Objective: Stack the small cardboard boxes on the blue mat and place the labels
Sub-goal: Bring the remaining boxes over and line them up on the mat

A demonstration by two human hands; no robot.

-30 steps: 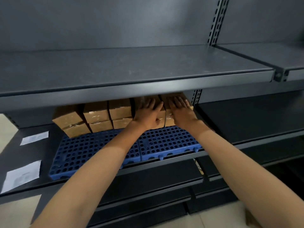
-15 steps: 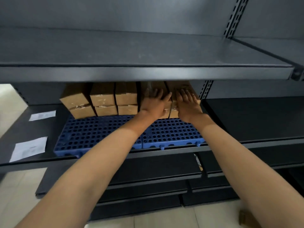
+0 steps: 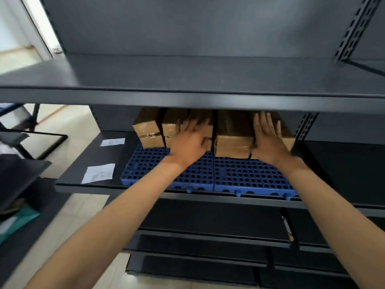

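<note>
Left hand: the left hand [image 3: 188,142] lies flat on the third stack of boxes [image 3: 232,140], fingers [image 3: 192,124] spread, gripping nothing.
Right hand: the right hand [image 3: 267,140] presses flat against the rightmost stack, fingers [image 3: 263,122] extended and close together, nothing pinched.
Boxes: a row of stacks two high stands at the back of the mat [image 3: 250,176], under the upper shelf [image 3: 187,99]; there's a dark gap between the third and fourth stacks.
Risk, toppling: a hard shove on a top box alone could, I judge, slide it off the one below, since they only rest on each other.
Risk, gap: pushing from both ends unevenly may skew the row rather than close that gap.
Risk, clearance: the tops sit close under the upper shelf; the view there is dark, so I can't be sure how much room is left for lifting.
Labels: two white labels [image 3: 98,173] lie on the shelf left of the mat, apart from the boxes, not yet placed.
Mat holds: boxes only, and only on its back strip; the front is bare.
</note>
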